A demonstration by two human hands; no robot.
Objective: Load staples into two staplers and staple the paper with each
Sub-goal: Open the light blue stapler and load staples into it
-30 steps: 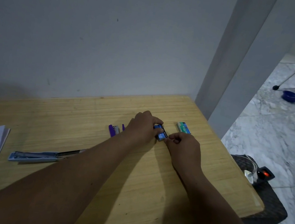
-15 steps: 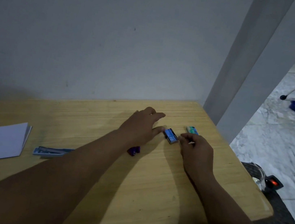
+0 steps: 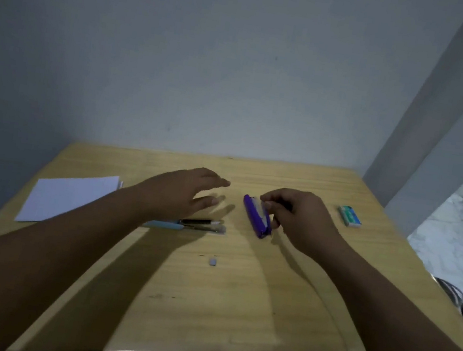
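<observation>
— What are the hands doing?

— The left hand (image 3: pixel 183 191) hovers flat just left of frame centre, fingers spread and holding nothing. The right hand (image 3: pixel 297 214), just right of centre, is curled, its fingertips (image 3: pixel 268 206) pinched together over the open top of a purple stapler (image 3: pixel 257 216). Whether a staple strip sits between those fingertips cannot be told; the frame is too blurred.

— And the purple stapler itself?

— It lies on the wooden desk (image 3: pixel 206 305) at frame centre between the two hands, running from upper left to lower right, with its pale inner channel facing the right hand.

— Where is the second one?

— A light-blue stapler (image 3: pixel 184 224) lies just below the left hand, left of the purple one and apart from it. It is swung open flat, the dark and metal parts pointing right.

— The paper?

— A white stack of paper (image 3: pixel 69 197) rests at the left of the frame, near the desk's left edge, well apart from both staplers.

— Anything else on the desk?

— A green-and-white staple box (image 3: pixel 349 216) sits to the right of the right hand, near the desk's right edge. A small grey bit (image 3: pixel 213 261) lies below centre; what it is cannot be told.
</observation>
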